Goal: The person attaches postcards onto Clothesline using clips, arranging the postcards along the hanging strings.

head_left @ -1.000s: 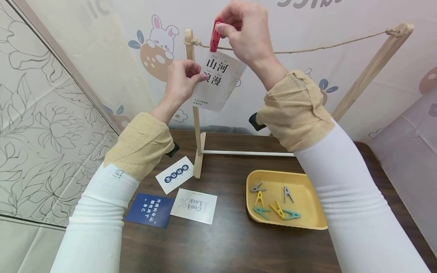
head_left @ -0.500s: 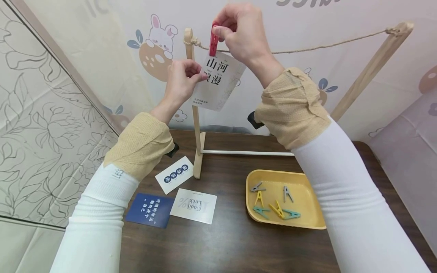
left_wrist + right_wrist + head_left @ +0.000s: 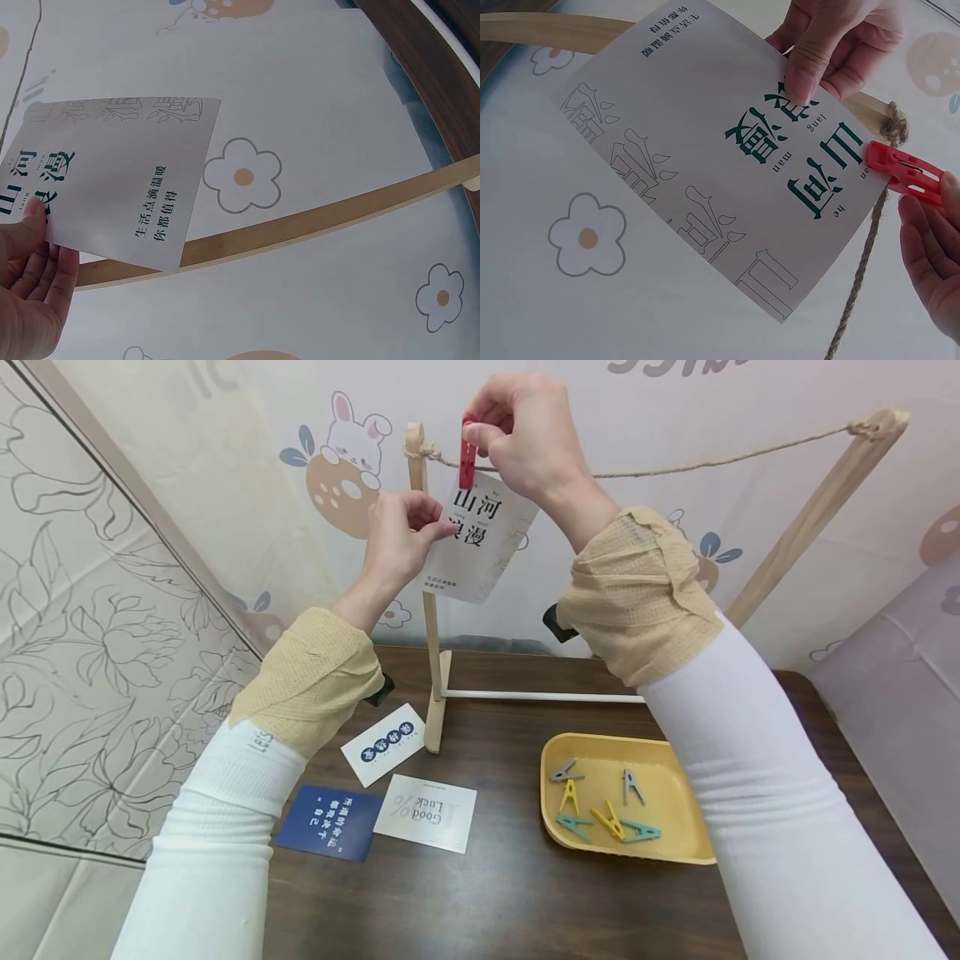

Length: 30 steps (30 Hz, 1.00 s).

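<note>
White card [image 3: 480, 556], held aloft and tilted in front of the rope [image 3: 675, 468]. At its twelve o'clock, near one upper corner, a red clothespin [image 3: 467, 467] overlaps the edge; whether the rope lies fully within its bite cannot be told. The left hand [image 3: 401, 537], at nine o'clock, pinches the card, thumb in front and fingers behind. The right hand [image 3: 537, 439], at one o'clock, pinches the clothespin's handle end between thumb and fingers.

Likely faults: if the clothespin has caught card alone, both would drop once released; a shallow bite could let the card slide out; the off-centre hold would probably leave it hanging askew; a tug on the slack rope might set it swinging.

Further out: wooden post [image 3: 432, 643] at seven o'clock, the "Good Luck" card [image 3: 427, 814] near six, and the yellow tray [image 3: 686, 806] of spare clothespins at five.
</note>
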Tool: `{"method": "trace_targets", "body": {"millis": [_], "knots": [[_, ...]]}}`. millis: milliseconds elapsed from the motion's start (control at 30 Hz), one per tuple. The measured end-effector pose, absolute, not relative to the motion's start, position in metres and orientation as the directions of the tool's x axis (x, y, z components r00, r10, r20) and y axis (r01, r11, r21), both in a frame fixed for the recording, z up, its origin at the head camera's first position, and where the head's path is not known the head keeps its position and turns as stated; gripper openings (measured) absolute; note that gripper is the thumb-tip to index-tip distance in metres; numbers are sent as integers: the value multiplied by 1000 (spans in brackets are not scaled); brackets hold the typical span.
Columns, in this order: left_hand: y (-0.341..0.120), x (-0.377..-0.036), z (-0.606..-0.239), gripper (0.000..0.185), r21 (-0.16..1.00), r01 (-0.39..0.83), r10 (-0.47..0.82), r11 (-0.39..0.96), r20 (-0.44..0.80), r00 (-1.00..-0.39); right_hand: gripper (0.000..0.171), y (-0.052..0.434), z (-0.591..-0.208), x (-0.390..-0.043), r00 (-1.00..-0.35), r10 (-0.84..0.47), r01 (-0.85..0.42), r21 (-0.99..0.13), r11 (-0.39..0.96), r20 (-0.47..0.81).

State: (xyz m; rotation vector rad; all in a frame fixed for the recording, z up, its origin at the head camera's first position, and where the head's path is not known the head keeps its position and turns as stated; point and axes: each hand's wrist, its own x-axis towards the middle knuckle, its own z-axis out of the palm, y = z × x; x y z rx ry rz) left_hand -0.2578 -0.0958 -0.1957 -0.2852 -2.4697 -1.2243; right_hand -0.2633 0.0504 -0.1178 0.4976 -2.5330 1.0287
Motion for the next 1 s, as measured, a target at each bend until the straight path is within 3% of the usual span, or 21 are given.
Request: {"method": "trace_targets", "body": {"millis": [1000], "knots": [[-93,-260,-201,17,724,327,-1,608,412,-911,28,52,-126,-264,-867,-283,-470,-485,737,410]]}}
